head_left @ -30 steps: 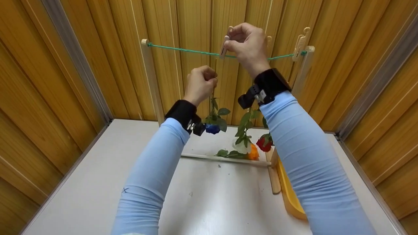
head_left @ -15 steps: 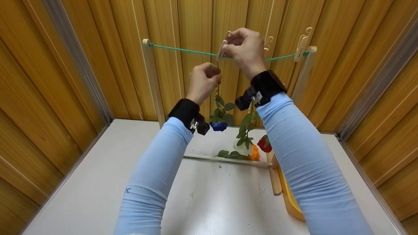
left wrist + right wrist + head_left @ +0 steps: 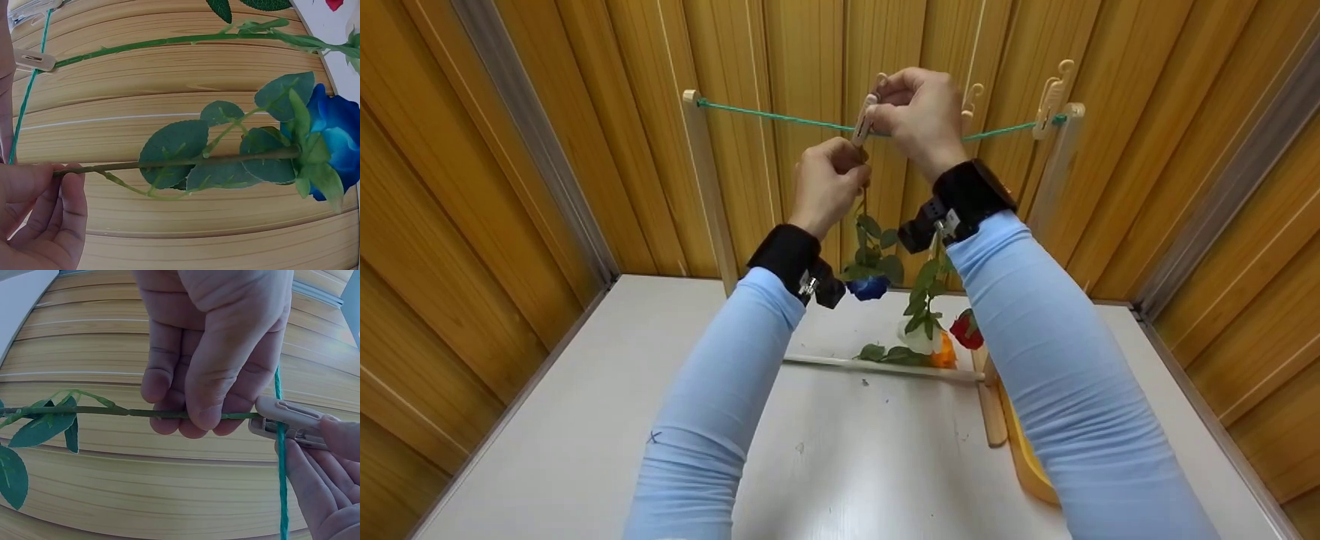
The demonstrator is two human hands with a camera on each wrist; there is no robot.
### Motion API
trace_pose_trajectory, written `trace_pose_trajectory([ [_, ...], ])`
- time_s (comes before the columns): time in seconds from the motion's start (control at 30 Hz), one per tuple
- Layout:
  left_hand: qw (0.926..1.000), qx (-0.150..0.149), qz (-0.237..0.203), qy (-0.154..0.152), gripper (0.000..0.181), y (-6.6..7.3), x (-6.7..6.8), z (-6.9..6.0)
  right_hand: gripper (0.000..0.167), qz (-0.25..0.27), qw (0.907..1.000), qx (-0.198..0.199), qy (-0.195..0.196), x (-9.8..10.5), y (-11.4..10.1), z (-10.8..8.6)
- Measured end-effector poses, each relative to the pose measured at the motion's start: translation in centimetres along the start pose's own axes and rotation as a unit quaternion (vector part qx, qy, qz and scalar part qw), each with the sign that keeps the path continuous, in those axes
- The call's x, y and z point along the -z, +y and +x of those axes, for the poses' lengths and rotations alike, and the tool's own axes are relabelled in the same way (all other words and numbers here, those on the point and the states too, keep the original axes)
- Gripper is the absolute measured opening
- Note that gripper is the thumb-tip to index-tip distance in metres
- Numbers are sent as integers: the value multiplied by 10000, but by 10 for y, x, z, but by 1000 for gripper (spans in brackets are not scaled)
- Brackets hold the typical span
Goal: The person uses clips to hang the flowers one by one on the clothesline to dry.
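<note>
My left hand (image 3: 829, 187) pinches the brown-green stem (image 3: 140, 412) of a blue rose (image 3: 332, 146), which hangs head down with its leaves below the fingers. Just above it, my right hand (image 3: 922, 112) holds a pale clothespin (image 3: 292, 417) between thumb and fingers. That clothespin sits over the green rope (image 3: 282, 495), and the stem's end lies at its tip; whether it is clamped I cannot tell. In the left wrist view, another clothespin (image 3: 35, 59) on the rope grips a second green stem (image 3: 169, 40).
Wooden posts (image 3: 709, 195) hold up the rope. A white rose (image 3: 919, 337) and a red rose (image 3: 967, 330) hang to the right. An orange rose (image 3: 943, 351) lies low behind the bottom bar (image 3: 877, 366). A further clothespin (image 3: 1048, 105) and a yellow container (image 3: 1027, 457) are at right.
My left hand has risen and moved slightly right, bringing the rose stem up to the clothespin. My right hand has shifted a little left and down with the clothespin.
</note>
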State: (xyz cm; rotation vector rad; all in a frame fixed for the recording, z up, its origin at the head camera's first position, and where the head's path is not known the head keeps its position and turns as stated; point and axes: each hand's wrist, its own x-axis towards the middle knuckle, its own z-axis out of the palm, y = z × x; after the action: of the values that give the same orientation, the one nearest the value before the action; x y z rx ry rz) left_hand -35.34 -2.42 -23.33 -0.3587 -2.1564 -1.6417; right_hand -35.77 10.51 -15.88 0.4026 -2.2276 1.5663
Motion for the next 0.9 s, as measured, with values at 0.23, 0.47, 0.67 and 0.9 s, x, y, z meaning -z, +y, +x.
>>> trace_pose_trajectory([
  [0.23, 9994, 55, -320, 110, 12, -1, 0, 0, 23, -43, 9996, -209, -163, 1, -1, 1],
  [0.47, 9993, 119, -336, 112, 12, -2, 1, 0, 25, -7, 9986, -287, -441, 3, -1, 2],
  [0.67, 9998, 73, -209, 24, 14, -4, 1, -1, 38, 24, 9968, -439, -667, 3, -2, 2],
  [0.9, 9996, 74, -251, -112, 16, -5, 2, -1, 48, -173, 9951, -485, -846, 4, -6, 1],
])
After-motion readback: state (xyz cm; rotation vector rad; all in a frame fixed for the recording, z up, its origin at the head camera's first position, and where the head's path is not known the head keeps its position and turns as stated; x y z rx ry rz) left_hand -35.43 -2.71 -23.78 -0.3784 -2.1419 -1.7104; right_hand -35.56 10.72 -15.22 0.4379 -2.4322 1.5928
